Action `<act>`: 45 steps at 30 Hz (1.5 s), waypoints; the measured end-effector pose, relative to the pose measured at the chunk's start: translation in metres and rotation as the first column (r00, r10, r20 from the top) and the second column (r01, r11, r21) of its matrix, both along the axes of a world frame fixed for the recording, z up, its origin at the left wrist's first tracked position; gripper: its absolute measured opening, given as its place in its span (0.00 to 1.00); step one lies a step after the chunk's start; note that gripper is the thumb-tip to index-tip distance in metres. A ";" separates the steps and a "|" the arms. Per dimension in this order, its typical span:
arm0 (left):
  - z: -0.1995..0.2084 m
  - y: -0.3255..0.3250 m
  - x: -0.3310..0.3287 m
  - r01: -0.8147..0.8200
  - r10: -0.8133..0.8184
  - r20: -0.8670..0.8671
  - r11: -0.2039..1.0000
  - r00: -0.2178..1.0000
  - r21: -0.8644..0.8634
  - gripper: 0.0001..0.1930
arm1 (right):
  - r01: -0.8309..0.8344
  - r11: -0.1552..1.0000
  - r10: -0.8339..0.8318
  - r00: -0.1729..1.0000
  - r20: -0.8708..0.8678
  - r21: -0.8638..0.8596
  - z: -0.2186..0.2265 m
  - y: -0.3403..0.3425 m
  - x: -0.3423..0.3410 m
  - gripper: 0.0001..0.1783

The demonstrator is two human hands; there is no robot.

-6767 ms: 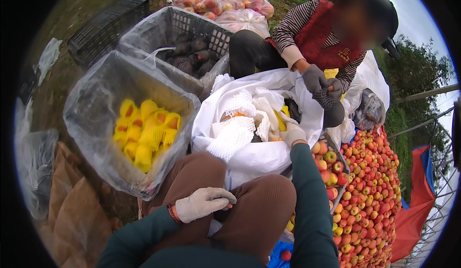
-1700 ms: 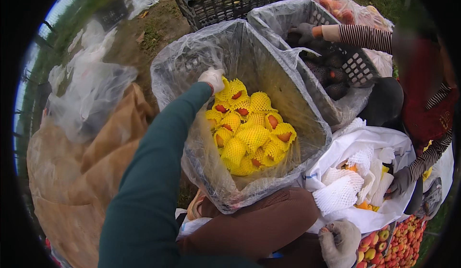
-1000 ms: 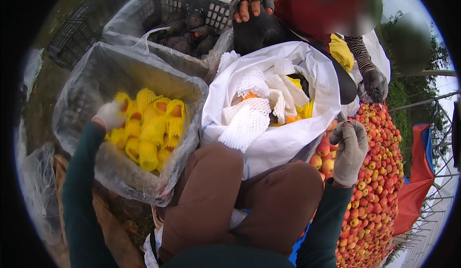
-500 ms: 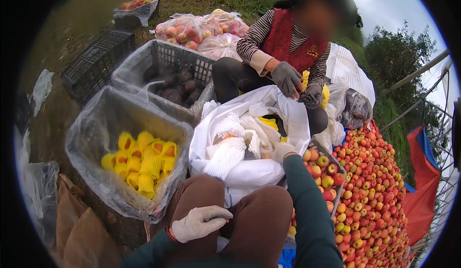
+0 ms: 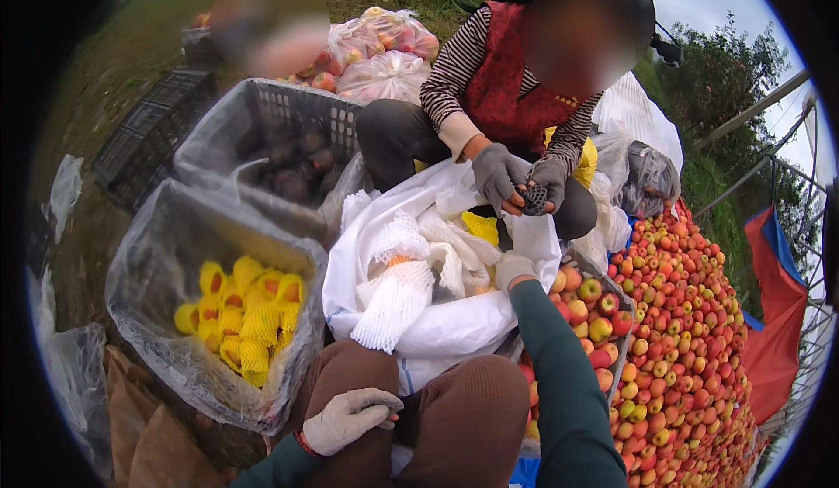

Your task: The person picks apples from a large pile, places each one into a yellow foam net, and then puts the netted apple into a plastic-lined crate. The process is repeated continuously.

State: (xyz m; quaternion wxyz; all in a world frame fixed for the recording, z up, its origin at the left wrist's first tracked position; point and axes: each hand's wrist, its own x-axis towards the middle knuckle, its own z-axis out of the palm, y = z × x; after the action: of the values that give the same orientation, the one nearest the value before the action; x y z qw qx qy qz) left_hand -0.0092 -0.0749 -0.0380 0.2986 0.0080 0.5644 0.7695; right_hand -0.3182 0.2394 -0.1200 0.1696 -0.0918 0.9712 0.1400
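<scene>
My left hand (image 5: 350, 419), in a pale work glove, rests over my left thigh with its fingers curled in; nothing shows in them. My right hand (image 5: 514, 269), gloved too, reaches to the right inner side of an open white sack (image 5: 454, 335); its fingers are hidden from view. White foam net sleeves (image 5: 407, 291) fill the sack, with something orange-red showing between two of them. Yellow netting (image 5: 481, 228) lies at the sack's far side. Right beside my forearm stands a crate of apples (image 5: 601, 331).
Across the sack a person's grey-gloved hands (image 5: 517, 189) hold an apple in dark netting. On the left are a plastic-lined crate (image 5: 157, 348) with yellow-netted apples and a crate (image 5: 336, 121) with dark-netted ones. A large apple heap (image 5: 677, 366) spreads at the right.
My left hand's fingers have curled in from lying stretched out. My right hand stays at the sack. The other person's hands have come lower and nearer. A blurred shape has appeared at the back left.
</scene>
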 end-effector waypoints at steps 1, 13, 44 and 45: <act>0.001 0.001 -0.002 0.008 -0.008 0.000 1.000 1.000 -0.015 0.14 | -0.018 1.000 0.018 0.999 -0.034 -0.003 -0.006 0.004 -0.001 0.17; 0.005 0.006 0.012 -0.083 0.082 -0.031 0.996 0.996 -0.016 0.14 | 0.079 -0.281 -0.331 0.928 0.174 -0.957 0.143 0.018 0.130 0.15; 0.094 0.078 0.097 -0.147 0.192 -0.547 0.981 0.815 0.124 0.15 | 0.407 -0.603 0.410 0.896 0.172 -0.686 0.173 -0.072 0.397 0.22; 0.092 0.078 0.098 -0.155 0.185 -0.565 0.983 0.804 0.100 0.15 | 0.463 -0.562 0.472 0.860 0.195 -0.686 0.172 -0.066 0.397 0.21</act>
State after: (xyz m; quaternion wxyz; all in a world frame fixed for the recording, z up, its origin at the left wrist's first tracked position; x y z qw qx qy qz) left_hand 0.0883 0.0033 0.0541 0.0451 0.1953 0.6074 0.7687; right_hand 0.0785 0.1734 0.0516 0.2405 -0.2276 0.4535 -0.8275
